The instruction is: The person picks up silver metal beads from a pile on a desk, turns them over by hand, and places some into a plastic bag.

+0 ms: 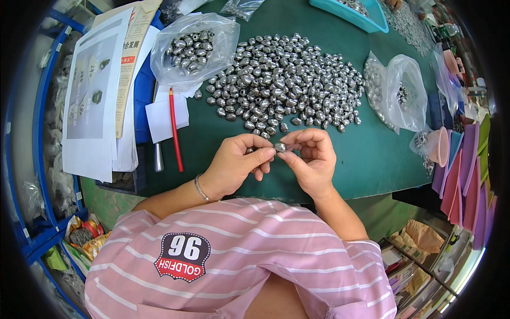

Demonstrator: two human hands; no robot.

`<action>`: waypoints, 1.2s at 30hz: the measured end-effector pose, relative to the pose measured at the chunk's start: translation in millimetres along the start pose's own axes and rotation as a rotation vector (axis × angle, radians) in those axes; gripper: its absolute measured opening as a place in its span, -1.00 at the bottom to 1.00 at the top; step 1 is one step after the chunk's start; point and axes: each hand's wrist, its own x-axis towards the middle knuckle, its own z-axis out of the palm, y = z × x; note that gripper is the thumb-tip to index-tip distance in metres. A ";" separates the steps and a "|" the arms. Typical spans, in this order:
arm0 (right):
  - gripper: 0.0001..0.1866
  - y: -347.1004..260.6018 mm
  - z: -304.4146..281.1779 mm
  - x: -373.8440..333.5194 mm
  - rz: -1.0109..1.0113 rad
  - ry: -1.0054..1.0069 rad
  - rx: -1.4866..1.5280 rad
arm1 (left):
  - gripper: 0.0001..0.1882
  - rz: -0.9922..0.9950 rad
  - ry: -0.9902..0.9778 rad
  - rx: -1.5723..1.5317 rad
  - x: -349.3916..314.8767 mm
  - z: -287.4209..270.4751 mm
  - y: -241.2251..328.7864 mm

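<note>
Shiny silver-grey, egg-shaped metal bead (280, 147), one: long axis roughly left to right, an end toward each hand; narrower end cannot be told. Position: between the fingertips of both hands, over the dark green tabletop (377, 162), on the person's side of a heap of similar metal beads (289, 80). Left hand (229, 162): turned inward, thumb and fingertips pinching the bead's left side. Right hand (314, 160): fingers curled, thumb and forefinger closed on its right.
</note>
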 end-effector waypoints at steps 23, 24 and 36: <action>-0.83 -48.2 -134.0 36.7 -0.417 0.705 -0.944 | -0.66 0.273 -0.083 -0.494 31.5 -30.3 41.5; -0.87 -45.1 -117.0 33.8 -0.384 0.627 -0.982 | -0.66 0.444 -0.055 -0.637 40.0 -38.5 53.4; -0.76 0.9 -26.9 13.9 -0.244 -0.101 -1.107 | -0.76 0.184 0.089 -0.398 35.8 -29.3 31.5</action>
